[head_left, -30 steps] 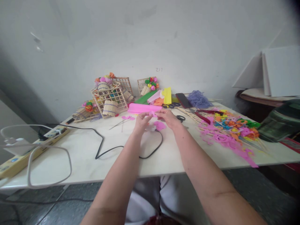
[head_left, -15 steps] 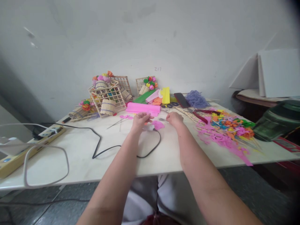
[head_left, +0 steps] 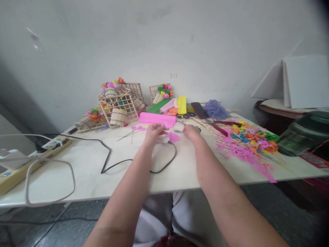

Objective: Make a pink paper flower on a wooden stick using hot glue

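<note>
My left hand [head_left: 155,132] is closed in a pinch above the table, with a small piece of pink paper [head_left: 163,126] at its fingertips. To its right, my right hand [head_left: 191,131] is closed around a pair of scissors [head_left: 178,131]. The two blades stand apart and point toward my left hand; a dark bit of handle shows behind the knuckles. Below and between the hands lie a pink paper petal [head_left: 174,137] and a white device [head_left: 162,140] on a black cord, partly covered by my left hand. A folded pink paper strip [head_left: 156,118] lies just beyond.
Stick baskets with paper flowers [head_left: 118,106] stand at back left. A power strip [head_left: 33,164] and cables lie left. On the right are red-handled pliers [head_left: 221,128], colourful paper scraps [head_left: 249,140] and a green container [head_left: 303,133]. A phone [head_left: 199,110] and purple strands [head_left: 215,109] lie behind.
The scissors in my right hand have turned slightly, so that the blades and dark handle show more plainly. My left hand has stayed almost still.
</note>
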Demonstrator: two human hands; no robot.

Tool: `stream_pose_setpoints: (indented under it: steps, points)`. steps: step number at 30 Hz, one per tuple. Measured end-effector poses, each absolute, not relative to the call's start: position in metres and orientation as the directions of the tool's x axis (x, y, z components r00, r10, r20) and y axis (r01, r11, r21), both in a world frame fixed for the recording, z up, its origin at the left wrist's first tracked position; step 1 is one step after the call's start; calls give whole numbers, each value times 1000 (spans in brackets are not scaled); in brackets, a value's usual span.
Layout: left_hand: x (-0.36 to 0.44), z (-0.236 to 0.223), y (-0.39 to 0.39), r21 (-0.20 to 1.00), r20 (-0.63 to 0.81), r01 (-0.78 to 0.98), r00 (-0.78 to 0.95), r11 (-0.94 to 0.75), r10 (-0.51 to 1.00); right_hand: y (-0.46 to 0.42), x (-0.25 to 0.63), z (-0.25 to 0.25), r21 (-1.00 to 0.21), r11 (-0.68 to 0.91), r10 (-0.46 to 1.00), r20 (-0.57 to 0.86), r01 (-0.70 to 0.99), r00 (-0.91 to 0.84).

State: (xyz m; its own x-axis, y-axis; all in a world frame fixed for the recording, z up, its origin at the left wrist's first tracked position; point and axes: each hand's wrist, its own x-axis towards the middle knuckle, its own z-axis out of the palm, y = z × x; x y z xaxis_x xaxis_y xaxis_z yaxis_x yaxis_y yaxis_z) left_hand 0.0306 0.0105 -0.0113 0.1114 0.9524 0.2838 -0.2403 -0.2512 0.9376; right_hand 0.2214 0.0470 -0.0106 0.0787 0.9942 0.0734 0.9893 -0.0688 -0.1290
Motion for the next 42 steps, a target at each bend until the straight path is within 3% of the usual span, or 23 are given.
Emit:
stream_pose_setpoints:
  steps: [12,19,25,31,35,38,42]
  points:
    - [29,-10,9,938,279,-239,85,-252,957,49,223,-10,-166,47,982,190,985,-15]
    - [29,-10,9,937,283,-236,81,-257,956,47,221,-8,-129,190,925,355,973,-133]
    - [30,-9,9,939,254,-256,71,-229,964,55,223,-12,-254,366,840,504,895,-200]
    - [31,-7,8,932,236,-300,76,-204,969,60,217,-15,-672,456,868,481,584,-124]
    - [30,-7,6,947,236,-252,118,-201,965,46,206,-7,-931,293,955,277,215,-104]
    - [30,-6,4,954,257,-203,159,-223,953,34,202,1,-987,160,962,159,-16,-222]
    - [31,-5,0,957,274,-157,214,-243,938,28,200,8,-980,94,932,148,-174,-331]
